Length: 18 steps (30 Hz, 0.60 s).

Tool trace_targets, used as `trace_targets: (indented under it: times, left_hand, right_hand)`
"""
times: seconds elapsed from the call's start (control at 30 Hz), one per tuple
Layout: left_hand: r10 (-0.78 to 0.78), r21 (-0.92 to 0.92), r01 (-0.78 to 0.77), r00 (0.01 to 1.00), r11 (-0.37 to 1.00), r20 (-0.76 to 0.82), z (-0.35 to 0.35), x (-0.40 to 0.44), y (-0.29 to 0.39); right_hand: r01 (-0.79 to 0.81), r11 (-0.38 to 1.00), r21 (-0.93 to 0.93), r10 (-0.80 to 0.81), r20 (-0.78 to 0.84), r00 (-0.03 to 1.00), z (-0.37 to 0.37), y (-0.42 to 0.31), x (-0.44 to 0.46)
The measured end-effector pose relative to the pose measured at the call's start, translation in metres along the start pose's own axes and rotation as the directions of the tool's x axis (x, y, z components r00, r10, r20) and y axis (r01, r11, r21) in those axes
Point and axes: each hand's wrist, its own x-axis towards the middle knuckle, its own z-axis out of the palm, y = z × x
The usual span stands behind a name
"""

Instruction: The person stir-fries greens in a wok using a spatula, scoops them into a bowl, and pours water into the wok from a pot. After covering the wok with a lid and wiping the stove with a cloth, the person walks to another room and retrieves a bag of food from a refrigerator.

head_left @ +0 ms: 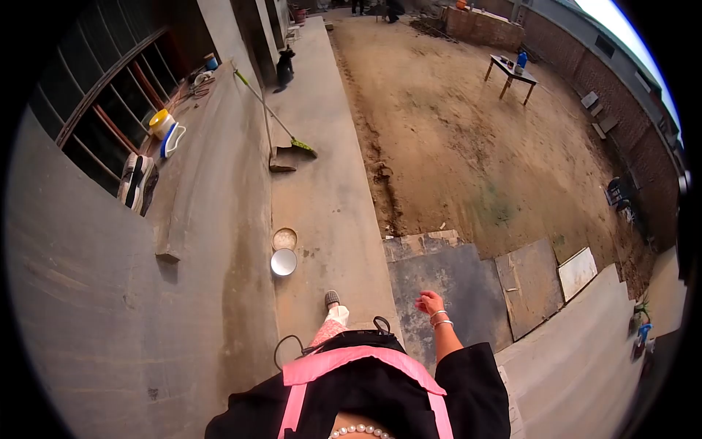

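My right hand [430,301] hangs out to the side over dark paving slabs [446,285], with its fingers loosely bent and slightly apart. It holds nothing, and bangles circle the wrist. My left hand is out of view. Below me are a pink apron [358,356] over black clothing and one foot in a grey patterned shoe [332,297] on the concrete walkway [336,212]. Ahead of that foot, by the wall, sit a white bowl [284,263] and a tan bowl [285,239] beside it.
A green broom [302,146] and a dustpan [282,162] lean at the left wall. The ledge holds shoes [136,181] and a yellow-white bucket [161,124]. A black dog [284,67] sits farther along. In the dirt yard [439,124] stands a small table [512,70].
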Motion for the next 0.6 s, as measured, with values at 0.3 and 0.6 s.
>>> trace_targets:
  times: [0.3, 0.6]
  left_hand:
    - [0.139, -0.052, -0.140, 0.990, 0.989, -0.014, 0.052, 0.136, 0.329]
    - [0.550, -0.092, -0.545, 0.803, 0.833, 0.231, 0.241, 0.214, 0.703]
  right_hand:
    - [-0.376, 0.919, 0.114, 0.391, -0.173, 0.904, 0.072, -0.042, 0.108]
    - [-0.740, 0.478, 0.474, 0.874, -0.172, 0.454, 0.059, 0.055, 0.325]
